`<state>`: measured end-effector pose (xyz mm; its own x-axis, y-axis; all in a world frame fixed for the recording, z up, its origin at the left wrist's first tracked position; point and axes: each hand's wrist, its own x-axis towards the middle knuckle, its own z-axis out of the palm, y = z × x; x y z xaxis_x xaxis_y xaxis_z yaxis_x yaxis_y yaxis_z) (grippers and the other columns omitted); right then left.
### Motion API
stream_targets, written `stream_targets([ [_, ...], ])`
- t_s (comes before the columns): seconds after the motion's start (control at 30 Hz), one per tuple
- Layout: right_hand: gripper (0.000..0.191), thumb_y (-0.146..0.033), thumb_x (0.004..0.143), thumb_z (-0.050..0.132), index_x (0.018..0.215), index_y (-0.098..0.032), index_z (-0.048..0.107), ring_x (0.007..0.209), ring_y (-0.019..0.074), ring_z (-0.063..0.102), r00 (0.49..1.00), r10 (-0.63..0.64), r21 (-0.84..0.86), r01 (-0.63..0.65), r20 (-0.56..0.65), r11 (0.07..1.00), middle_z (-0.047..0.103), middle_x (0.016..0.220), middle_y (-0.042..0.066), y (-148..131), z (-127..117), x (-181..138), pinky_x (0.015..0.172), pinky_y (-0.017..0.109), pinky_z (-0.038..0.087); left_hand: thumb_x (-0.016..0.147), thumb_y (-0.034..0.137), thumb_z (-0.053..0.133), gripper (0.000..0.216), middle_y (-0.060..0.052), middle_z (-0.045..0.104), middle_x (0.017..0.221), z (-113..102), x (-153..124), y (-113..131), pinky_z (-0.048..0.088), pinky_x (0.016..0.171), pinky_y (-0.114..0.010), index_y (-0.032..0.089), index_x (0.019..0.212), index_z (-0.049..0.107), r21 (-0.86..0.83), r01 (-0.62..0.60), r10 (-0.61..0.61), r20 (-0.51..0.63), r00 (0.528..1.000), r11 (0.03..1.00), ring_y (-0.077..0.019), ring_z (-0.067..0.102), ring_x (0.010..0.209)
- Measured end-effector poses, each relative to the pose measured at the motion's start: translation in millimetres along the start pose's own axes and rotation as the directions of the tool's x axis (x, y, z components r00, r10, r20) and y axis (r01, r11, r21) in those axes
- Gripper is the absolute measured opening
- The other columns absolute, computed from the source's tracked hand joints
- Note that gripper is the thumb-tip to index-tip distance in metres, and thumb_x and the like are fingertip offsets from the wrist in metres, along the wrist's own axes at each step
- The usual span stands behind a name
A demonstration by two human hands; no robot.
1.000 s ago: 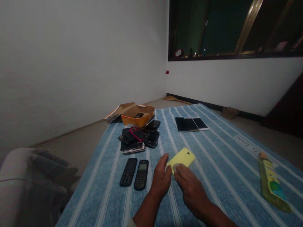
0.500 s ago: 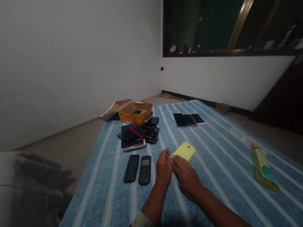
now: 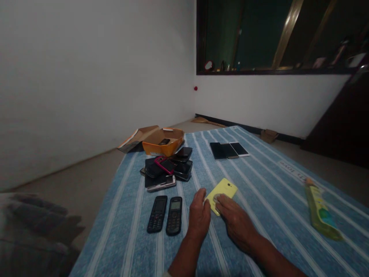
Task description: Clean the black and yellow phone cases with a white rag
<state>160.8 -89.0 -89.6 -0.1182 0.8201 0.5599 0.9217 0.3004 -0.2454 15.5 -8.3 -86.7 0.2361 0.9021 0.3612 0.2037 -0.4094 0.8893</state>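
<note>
A yellow phone (image 3: pixel 224 189) lies back-up on the blue striped cloth (image 3: pixel 259 184), and both my hands are on its near end. My left hand (image 3: pixel 199 216) has curled fingers pressed against the phone's left edge. My right hand (image 3: pixel 235 220) grips the near right corner, with its thumb resting on top of the yellow back. Two black keypad phones (image 3: pixel 165 214) lie side by side just left of my left hand.
A pile of dark phones with a pink one (image 3: pixel 168 168) sits further back. Behind it is an open orange box (image 3: pixel 163 141) holding a small phone. Three flat phones (image 3: pixel 228 150) lie in a row at the far centre. A yellow-green packet (image 3: pixel 319 209) lies at the right.
Both hands stay on the yellow phone. My right thumb has slid further onto its back and the phone sits flatter on the cloth. The view has shifted slightly.
</note>
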Motion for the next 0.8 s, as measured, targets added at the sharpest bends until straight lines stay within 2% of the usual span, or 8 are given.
stream_targets([
  [0.13,0.047,-0.002,0.086,0.036,0.120,-0.017,0.064,0.128,0.0228,0.050,0.996,0.082,-0.039,-0.083,-0.018,0.996,0.061,0.131,0.013,41,-6,2,0.106,0.046,0.043,0.083,0.021,0.052,0.042,-0.014,0.061,0.130,0,-5,-2,0.044,0.105,-0.050,0.015,0.125,0.057,0.173,-0.078,0.066,0.075,0.995,0.982,-0.0273,0.056,0.124],
  [0.23,0.047,-0.002,0.086,0.035,0.121,-0.014,0.064,0.127,0.0248,0.051,0.990,0.137,-0.077,-0.138,-0.024,0.987,0.061,0.130,0.015,59,-6,2,0.105,0.048,0.044,0.085,0.024,0.052,0.046,-0.018,0.057,0.135,-2,-9,0,0.044,0.105,-0.053,0.013,0.129,0.054,0.288,-0.137,0.095,0.154,0.983,0.948,-0.0303,0.052,0.127],
  [0.5,0.054,0.003,0.079,0.036,0.125,-0.011,0.062,0.132,0.0281,0.045,0.976,0.213,-0.151,-0.204,0.052,0.967,0.055,0.137,0.015,55,-11,-8,0.107,0.050,0.039,0.083,0.028,0.059,0.054,-0.019,0.050,0.141,-4,-12,-3,0.042,0.104,-0.059,0.017,0.135,0.047,0.423,-0.311,0.190,0.304,0.933,0.851,-0.0353,0.046,0.131],
  [0.63,0.052,0.003,0.078,0.037,0.121,-0.009,0.064,0.132,0.0293,0.046,0.975,0.197,-0.166,-0.178,0.104,0.970,0.057,0.135,0.017,57,-16,-1,0.108,0.050,0.038,0.083,0.028,0.061,0.054,-0.019,0.054,0.137,-3,-11,-3,0.042,0.104,-0.059,0.016,0.134,0.047,0.453,-0.341,0.197,0.334,0.922,0.824,-0.0356,0.047,0.130],
  [0.8,0.052,0.002,0.078,0.038,0.121,-0.010,0.064,0.133,0.0288,0.044,0.979,0.181,-0.187,-0.161,0.096,0.969,0.057,0.135,0.017,54,-12,-4,0.107,0.048,0.037,0.084,0.030,0.060,0.054,-0.018,0.054,0.137,-3,-11,-3,0.043,0.104,-0.058,0.017,0.134,0.047,0.467,-0.351,0.207,0.333,0.920,0.811,-0.0352,0.047,0.130],
])
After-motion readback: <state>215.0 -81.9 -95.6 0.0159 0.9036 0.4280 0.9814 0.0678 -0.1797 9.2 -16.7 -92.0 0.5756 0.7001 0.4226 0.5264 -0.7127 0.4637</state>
